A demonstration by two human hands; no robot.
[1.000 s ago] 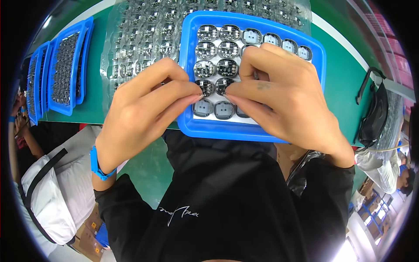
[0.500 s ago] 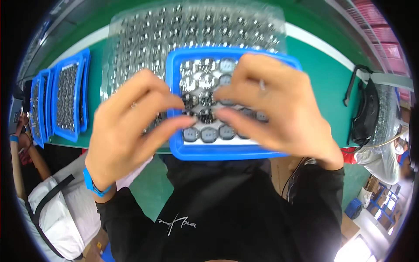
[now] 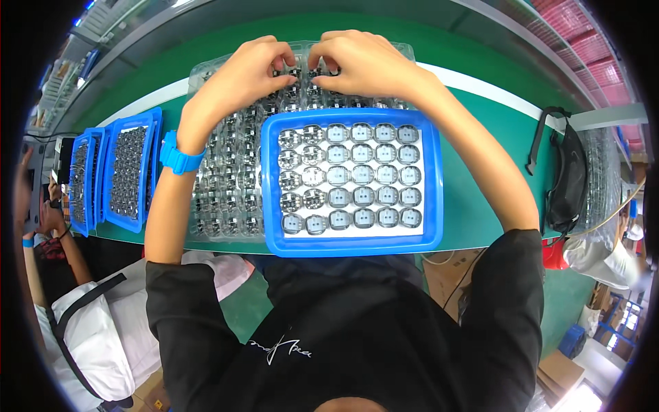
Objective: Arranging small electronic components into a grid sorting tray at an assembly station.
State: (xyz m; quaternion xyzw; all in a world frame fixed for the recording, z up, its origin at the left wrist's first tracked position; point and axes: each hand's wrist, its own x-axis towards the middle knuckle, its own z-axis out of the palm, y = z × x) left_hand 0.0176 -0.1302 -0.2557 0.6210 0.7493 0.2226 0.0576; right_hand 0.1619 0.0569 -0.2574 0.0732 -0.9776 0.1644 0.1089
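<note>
My left hand (image 3: 259,66) and my right hand (image 3: 357,65) reach side by side over the far part of a clear plastic tray (image 3: 200,77), which holds rows of small dark-and-silver electronic parts (image 3: 226,165). The left thumb and fingers close around a part there; the right hand's fingers curl in the same way around another. Fingertips partly hide both parts. Nearer me lies a blue tray (image 3: 350,246) with a white bottom, overlapping the clear tray. It carries rows of rounded grey modules (image 3: 362,176), those in its two left columns mostly showing silvery circuitry.
At the left, blue trays of similar parts (image 3: 129,172) stand leaning together on the green table (image 3: 470,199). A co-worker's hand (image 3: 51,216) is beyond them. Toward the right edge lies a black bag (image 3: 573,178) beside stacked clear trays (image 3: 604,185). A pale strip crosses the table's far side.
Both hands have moved away from the blue tray, forward to the clear tray's far part. The blue tray's contents now show uncovered. The whole view has shifted somewhat.
</note>
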